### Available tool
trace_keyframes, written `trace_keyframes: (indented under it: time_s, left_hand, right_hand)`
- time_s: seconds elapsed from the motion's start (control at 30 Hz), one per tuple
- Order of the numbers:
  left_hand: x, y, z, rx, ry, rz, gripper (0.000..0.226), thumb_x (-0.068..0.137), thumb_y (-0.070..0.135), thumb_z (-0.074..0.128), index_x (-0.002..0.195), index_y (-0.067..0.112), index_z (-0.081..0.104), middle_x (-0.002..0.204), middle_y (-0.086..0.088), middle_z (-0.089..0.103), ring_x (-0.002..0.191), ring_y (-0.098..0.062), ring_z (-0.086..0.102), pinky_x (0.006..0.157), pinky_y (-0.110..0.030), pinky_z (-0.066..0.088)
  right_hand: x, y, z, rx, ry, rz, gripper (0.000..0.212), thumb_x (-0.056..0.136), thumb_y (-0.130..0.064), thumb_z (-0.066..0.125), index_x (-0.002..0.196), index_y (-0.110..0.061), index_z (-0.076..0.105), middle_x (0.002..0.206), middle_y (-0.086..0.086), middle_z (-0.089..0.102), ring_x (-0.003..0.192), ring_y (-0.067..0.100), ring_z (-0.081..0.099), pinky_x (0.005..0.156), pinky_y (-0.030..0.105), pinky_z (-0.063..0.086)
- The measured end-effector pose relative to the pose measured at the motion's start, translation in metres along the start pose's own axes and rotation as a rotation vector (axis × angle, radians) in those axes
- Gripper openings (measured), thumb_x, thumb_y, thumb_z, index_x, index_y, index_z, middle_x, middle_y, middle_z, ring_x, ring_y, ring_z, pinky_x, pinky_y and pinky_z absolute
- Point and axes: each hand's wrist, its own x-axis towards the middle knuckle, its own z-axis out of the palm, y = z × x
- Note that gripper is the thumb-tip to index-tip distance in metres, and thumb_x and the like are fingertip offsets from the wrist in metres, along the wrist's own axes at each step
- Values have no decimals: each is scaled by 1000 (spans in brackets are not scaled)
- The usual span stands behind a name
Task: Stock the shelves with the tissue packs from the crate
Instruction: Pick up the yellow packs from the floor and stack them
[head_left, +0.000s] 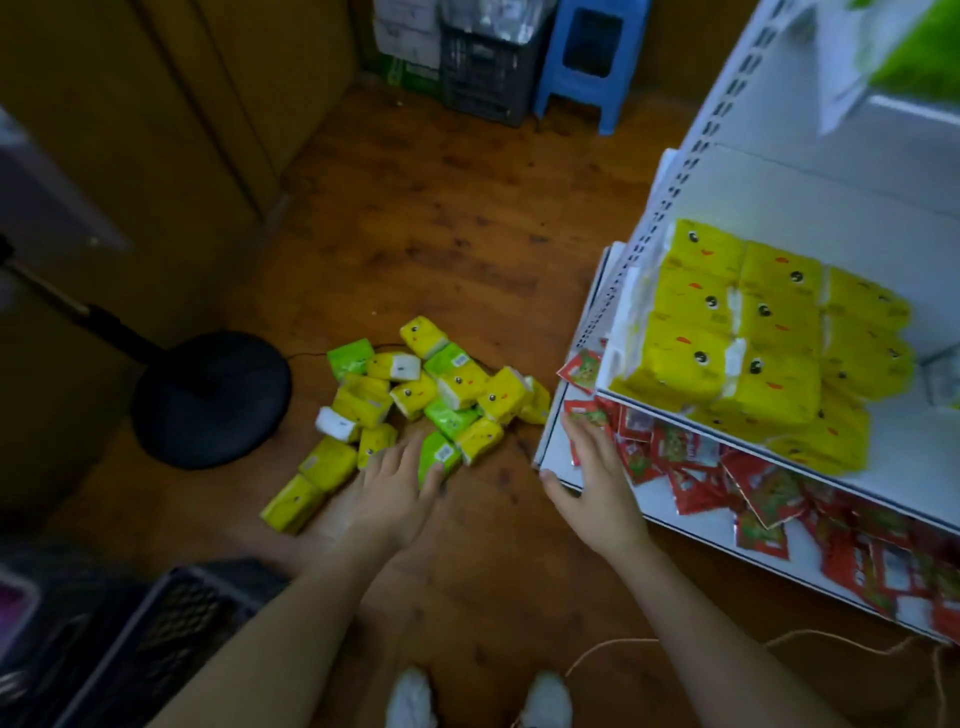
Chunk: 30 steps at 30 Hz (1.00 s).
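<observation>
Wooden floor (441, 234) fills the room, with white shelving (779, 197) on the right, where yellow packs (758, 338) sit tight together, likely to leave room behind. Near left stands the dark crate (156, 639). The loose tissue packs (426, 395) lie heaped just beside the shelving, handy for grabbing. The left hand (395, 488) reaches spread-fingered onto a green pack (439, 454), perhaps touching it. The right hand (597, 483) hovers flat and empty over the bottom shelf's corner.

Small yellow and green tissue packs (415, 400) lie jumbled in a loose heap on the wooden floor, tilted every way, some showing white ends. More yellow packs (758, 338), printed with little faces, sit stacked in rows on the white shelf (914, 457). The dark slatted crate (171, 623) stands at lower left.
</observation>
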Motion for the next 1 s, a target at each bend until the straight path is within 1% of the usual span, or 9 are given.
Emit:
trace_keyframes:
  time_s: [0.07,0.17,0.27,0.4,0.5,0.63,0.7,0.77,1.0]
  left_hand:
    - [0,-22,4,-23,-32,-49,63,98,49,24,149,14,17,151,-8,30,140,-26,21,113,-32,15]
    - [2,-43,13,-51,-82,-100,71,91,59,16,148,17,21,153,-6,26,140,-25,21,114,-35,17]
    - [9,-49,19,-167,-138,-144,56,99,44,28,149,18,18,156,-6,16,143,-25,16,115,-38,19]
    - [30,-43,25,-264,-180,-215,56,100,38,32,149,19,12,157,-8,3,141,-28,21,108,-37,30]
    - [78,-38,33,-236,-153,-209,58,100,37,32,150,18,9,158,-9,-3,144,-27,16,110,-38,30]
    - [163,-26,54,-243,-65,-153,57,100,35,35,150,21,12,156,-10,4,144,-25,13,111,-32,21]
    - [210,-27,79,-306,-73,-111,57,99,35,37,150,22,15,155,-12,8,143,-28,16,115,-39,20]
    - [246,-31,104,-365,-112,-96,57,99,36,37,150,25,14,154,-12,10,139,-33,25,112,-44,25]
    - [367,-49,251,-511,-170,-104,56,100,29,39,149,24,15,147,-18,20,133,-30,33,102,-29,30]
  right_hand:
    - [3,-7,22,25,-68,27,65,88,-28,61,144,-21,29,149,6,27,139,15,23,104,18,22]
    - [9,-9,47,102,-127,125,68,88,-27,61,145,-22,25,149,8,25,141,19,20,106,24,24]
    - [15,-1,63,170,-137,246,72,85,-26,64,145,-19,26,146,13,28,138,24,25,108,31,27]
    - [39,22,79,218,-179,391,75,84,-27,66,145,-20,25,147,14,27,136,28,30,110,42,32]
    - [78,46,92,227,-185,406,74,83,-24,67,145,-19,26,148,15,25,138,26,25,108,38,30]
    - [143,91,124,157,-199,382,78,83,-27,68,146,-19,24,151,16,19,139,27,21,106,36,29]
    - [179,114,143,149,-184,357,78,83,-27,68,147,-20,23,149,16,20,138,29,24,104,36,31]
    - [210,134,161,142,-160,310,78,83,-26,68,146,-24,22,148,18,18,138,30,23,105,36,30]
    - [303,247,256,41,-49,238,81,81,-39,68,146,-31,21,154,14,5,142,28,11,108,38,28]
